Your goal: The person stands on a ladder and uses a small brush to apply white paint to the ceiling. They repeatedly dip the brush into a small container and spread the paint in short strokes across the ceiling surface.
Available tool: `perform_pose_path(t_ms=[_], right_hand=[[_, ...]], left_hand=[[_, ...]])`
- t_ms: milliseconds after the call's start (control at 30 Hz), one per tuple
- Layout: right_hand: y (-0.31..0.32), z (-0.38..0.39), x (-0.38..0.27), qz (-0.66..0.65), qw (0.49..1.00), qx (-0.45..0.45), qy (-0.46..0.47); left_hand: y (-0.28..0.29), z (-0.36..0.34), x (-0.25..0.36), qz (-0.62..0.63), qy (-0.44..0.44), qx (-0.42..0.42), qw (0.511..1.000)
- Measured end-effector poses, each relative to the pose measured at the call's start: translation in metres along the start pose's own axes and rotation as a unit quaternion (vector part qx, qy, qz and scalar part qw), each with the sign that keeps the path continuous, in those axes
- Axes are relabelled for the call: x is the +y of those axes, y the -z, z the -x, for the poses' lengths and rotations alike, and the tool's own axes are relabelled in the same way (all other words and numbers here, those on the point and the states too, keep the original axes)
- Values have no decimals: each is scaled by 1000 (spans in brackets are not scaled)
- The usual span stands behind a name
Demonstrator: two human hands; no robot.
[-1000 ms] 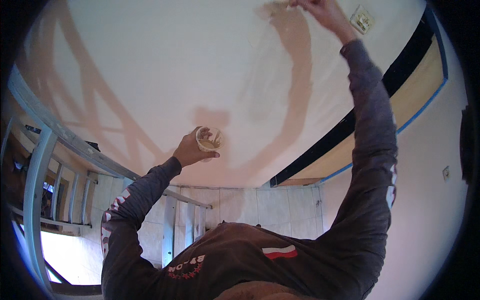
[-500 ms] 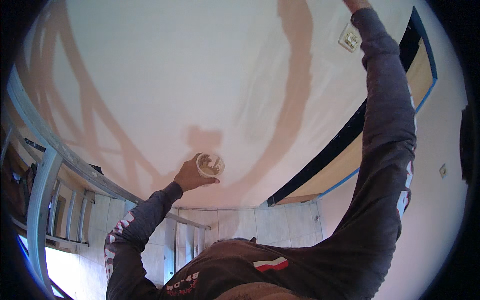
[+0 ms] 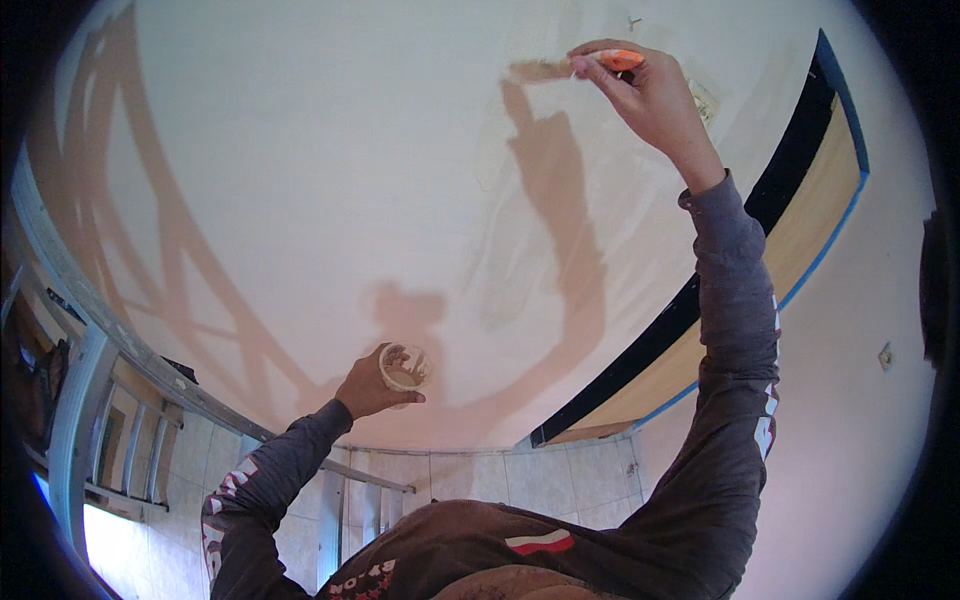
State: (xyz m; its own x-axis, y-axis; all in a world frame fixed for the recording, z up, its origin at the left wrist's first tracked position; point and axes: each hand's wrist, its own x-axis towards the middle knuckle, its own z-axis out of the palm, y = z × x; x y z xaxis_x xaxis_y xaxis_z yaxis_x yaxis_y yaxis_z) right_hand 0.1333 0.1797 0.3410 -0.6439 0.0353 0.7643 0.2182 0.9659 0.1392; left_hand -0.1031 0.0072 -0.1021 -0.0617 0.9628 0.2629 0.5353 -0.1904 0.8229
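My left hand (image 3: pixel 368 388) is wrapped round a small whitish plastic tub (image 3: pixel 427 372), low in front of the pale wall. Some beige, paint-like stuff lies inside the tub and smears its inner side. Higher up on the right, my raised right hand (image 3: pixel 650 95) grips a paintbrush (image 3: pixel 618 60) by its orange handle. The brownish brush head points left and appears to touch the wall (image 3: pixel 330 150). Its tip nearly meets the tip of its own shadow. Faint damp-looking streaks mark the wall below the brush.
A socket or switch box (image 3: pixel 705 103) sits behind my right wrist. Right of it runs a door frame (image 3: pixel 800 150) with black and blue edges. On the left stand metal ladder parts (image 3: pixel 75 430). Pale floor tiles (image 3: pixel 480 480) show below.
My right hand has come down and left from the upper edge, bringing the paintbrush into view against the wall. The tub in my left hand sits slightly lower and further left in the picture.
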Motion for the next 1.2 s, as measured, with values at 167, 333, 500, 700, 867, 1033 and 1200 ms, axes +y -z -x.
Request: perform_pose_path(t_ms=[167, 333, 500, 700, 867, 1033, 1200], right_hand=[[-41, 37, 1, -102, 963, -208, -140], [-93, 86, -1, -152, 935, -264, -183], [-93, 76, 11, -105, 959, -226, -135], [-36, 5, 51, -56, 977, -198, -44], [60, -81, 28, 58, 988, -130, -52], [117, -161, 38, 125, 991, -44, -31], [148, -204, 54, 145, 988, 20, 47]], left_hand=[[-1, 1, -4, 10, -8, 8, 1000], [-1, -1, 0, 6, 15, -13, 1000], [-1, 0, 2, 6, 21, -18, 1000], [2, 1, 7, 12, 34, -26, 999], [-3, -4, 6, 13, 19, -28, 999], [-1, -3, -3, -4, -11, -26, 1000], [2, 0, 2, 9, 13, -30, 999]])
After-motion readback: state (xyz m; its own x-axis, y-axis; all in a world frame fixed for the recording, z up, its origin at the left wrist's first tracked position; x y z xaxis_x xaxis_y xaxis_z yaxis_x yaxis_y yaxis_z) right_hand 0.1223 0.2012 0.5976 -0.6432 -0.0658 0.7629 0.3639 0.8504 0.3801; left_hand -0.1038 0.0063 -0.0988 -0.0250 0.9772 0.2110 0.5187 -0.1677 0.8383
